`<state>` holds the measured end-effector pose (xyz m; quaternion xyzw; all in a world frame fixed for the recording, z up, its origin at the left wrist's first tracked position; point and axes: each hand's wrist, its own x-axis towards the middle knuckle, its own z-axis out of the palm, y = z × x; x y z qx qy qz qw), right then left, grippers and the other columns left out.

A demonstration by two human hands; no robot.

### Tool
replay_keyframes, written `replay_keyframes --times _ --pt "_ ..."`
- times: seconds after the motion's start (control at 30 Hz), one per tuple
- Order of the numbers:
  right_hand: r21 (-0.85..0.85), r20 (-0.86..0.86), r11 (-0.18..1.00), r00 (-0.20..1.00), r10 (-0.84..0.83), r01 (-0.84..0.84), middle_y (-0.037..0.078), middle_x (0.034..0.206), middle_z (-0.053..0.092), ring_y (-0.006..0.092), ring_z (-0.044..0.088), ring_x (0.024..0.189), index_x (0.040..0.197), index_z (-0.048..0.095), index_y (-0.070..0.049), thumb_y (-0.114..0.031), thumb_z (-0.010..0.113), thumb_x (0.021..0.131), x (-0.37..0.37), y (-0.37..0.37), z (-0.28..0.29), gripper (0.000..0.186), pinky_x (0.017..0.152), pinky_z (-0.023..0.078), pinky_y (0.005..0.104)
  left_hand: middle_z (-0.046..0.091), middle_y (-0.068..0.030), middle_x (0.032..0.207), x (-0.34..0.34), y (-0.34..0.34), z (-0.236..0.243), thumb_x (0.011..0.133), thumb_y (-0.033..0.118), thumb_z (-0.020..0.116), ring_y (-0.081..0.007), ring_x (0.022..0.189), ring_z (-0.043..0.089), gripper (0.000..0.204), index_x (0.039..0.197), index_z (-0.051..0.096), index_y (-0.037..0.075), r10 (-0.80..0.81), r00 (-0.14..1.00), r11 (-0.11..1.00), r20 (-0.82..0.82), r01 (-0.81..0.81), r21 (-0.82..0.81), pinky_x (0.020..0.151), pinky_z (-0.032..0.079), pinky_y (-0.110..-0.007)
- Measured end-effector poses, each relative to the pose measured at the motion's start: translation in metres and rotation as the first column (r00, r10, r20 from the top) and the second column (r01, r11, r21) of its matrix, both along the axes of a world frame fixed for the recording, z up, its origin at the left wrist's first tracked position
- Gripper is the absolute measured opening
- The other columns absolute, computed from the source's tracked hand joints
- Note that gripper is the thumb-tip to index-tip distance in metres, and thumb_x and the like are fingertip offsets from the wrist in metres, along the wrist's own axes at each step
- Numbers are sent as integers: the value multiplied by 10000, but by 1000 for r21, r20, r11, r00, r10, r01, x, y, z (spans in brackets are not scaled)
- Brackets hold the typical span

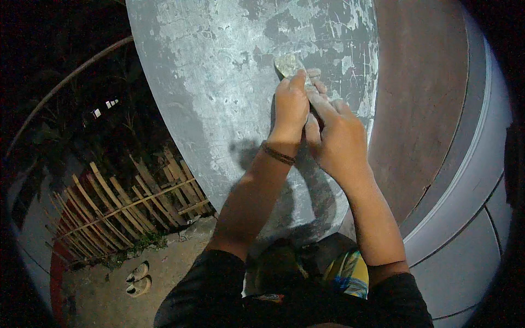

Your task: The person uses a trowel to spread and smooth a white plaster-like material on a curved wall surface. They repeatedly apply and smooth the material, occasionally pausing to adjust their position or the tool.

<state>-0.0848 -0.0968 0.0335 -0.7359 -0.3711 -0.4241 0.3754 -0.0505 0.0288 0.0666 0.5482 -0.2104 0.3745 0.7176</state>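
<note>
Against a patchy grey-and-white wall (210,109), a scraper (286,64) rests with its broad, dusty blade pointing up and to the left. My left hand (291,104) is closed around it just below the blade, thumb lying up toward the metal. From the right, my right hand (340,134) also closes on the scraper, its whitish, dusty fingers reaching alongside the left hand. The two hands cover the handle. A dark braided band (279,153) circles my left wrist. Flaked, cracked paint surrounds the blade.
A brown panel (418,104) and pale curved moulding (465,186) border the wall on the right. At lower left stands a bamboo fence (128,205). A pair of sandals (139,280) lies on the ground (104,298). Dark plants (54,109) fill the far left.
</note>
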Motion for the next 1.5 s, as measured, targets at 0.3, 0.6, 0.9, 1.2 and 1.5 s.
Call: replay_keyframes --times 0.3,0.6,0.9,1.2,1.5 --pt "30 61 999 998 22 -24 230 948 636 423 644 822 1378 628 -107 -121 673 889 -1 2 -8 490 745 527 497 667 -133 755 1 6 -7 1067 275 442 -226 633 640 389 949 666 -20 -46 998 995 -41 42 -91 606 509 -344" --pt "12 27 998 997 69 -69 242 948 644 435 644 860 1360 636 -108 -139 633 897 -8 10 12 464 761 529 501 664 -120 788 -13 11 12 1066 278 435 -221 660 644 402 1082 657 -57 38 989 995 -142 -50 -84 618 524 -339" --pt "-66 -26 998 1000 10 -12 235 946 643 437 647 847 1361 632 -113 -171 650 891 -21 12 13 475 766 535 509 672 -114 787 -25 13 5 1078 296 440 -215 665 644 414 1104 674 -44 24 986 995 -164 -39 -91 638 525 -330" --pt "-232 -128 973 991 -43 12 244 1004 645 433 698 862 1339 619 -99 -187 760 774 -22 8 26 588 750 569 522 685 -127 830 -18 19 15 1054 284 459 -226 697 662 385 1053 664 -41 -2 992 989 -129 -17 -144 651 529 -330" --pt "-54 32 998 999 -23 25 234 990 646 428 657 864 1408 608 -130 -182 630 904 1 24 28 507 765 538 506 683 -134 815 8 46 25 1051 295 481 -238 691 664 359 979 663 -6 99 991 992 -89 -105 -74 645 535 -370"
